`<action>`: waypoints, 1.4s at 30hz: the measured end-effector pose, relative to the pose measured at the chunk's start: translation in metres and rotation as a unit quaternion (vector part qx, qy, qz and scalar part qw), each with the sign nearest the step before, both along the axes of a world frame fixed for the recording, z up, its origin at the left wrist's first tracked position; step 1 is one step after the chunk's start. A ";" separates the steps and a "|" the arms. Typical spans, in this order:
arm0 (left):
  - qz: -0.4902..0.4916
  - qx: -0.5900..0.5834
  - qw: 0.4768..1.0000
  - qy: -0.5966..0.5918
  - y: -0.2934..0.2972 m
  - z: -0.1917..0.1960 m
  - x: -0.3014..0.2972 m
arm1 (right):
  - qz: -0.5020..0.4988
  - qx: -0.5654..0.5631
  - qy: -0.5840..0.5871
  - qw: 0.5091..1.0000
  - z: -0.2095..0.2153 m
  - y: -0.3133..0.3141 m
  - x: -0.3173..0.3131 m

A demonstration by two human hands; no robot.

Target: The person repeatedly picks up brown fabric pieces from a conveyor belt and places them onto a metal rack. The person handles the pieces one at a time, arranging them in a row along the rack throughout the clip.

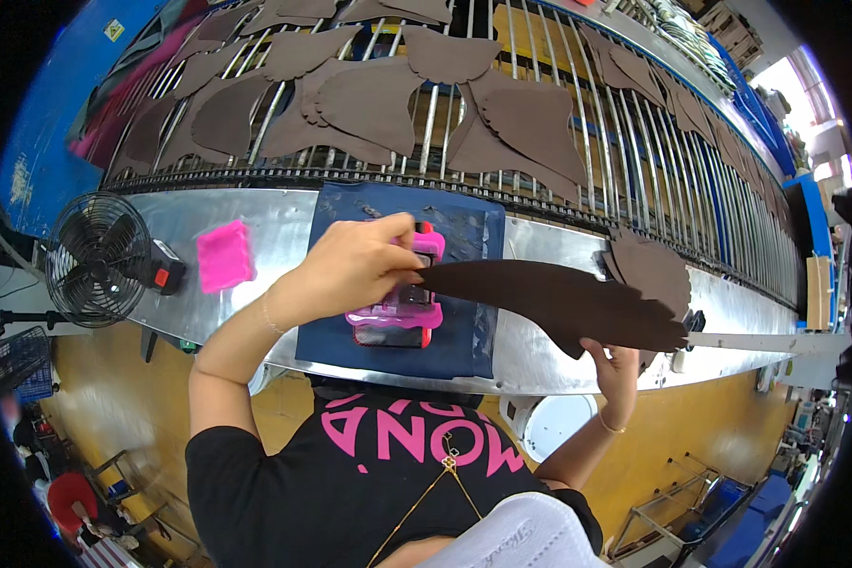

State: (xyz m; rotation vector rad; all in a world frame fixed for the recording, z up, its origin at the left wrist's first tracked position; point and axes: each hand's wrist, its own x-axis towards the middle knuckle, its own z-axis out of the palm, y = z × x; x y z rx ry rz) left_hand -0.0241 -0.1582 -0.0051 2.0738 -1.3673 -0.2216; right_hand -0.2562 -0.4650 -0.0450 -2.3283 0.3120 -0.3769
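A long dark brown flat cut piece (559, 303) with a scalloped edge is held level above the metal bench (256, 227). My left hand (355, 265) pinches its narrow left tip, just over a pink tray-like tool (398, 317) lying on a dark blue mat (464, 341). My right hand (617, 367) grips the piece's wide right end from below, near the bench's front edge. What sits under my left hand is hidden.
A pink sponge block (225, 256) and a small black fan (99, 260) stand at the left of the bench. Behind it, a rack of metal rods (625, 142) carries many brown cut pieces (369, 104). More brown pieces (653, 270) are stacked at right. A white bucket (554, 421) stands below.
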 end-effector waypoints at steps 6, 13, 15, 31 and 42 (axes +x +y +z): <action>-0.137 -0.018 0.988 -0.069 -0.072 0.013 0.002 | -0.011 -0.011 0.144 0.989 0.031 -0.036 -0.065; -0.135 -0.191 0.935 -0.266 -0.163 0.075 0.036 | -0.264 0.084 -0.051 0.960 0.055 -0.053 -0.059; -0.123 -0.192 0.905 -0.360 -0.175 0.088 0.041 | -0.253 0.100 -0.061 0.960 0.047 -0.055 -0.044; 0.008 -0.234 0.908 -0.347 -0.137 0.143 0.075 | -0.274 0.424 -0.301 0.809 -0.056 -0.110 0.109; 0.266 -0.105 0.943 -0.172 0.014 0.042 0.110 | -0.339 0.521 -0.306 0.721 -0.143 -0.216 0.209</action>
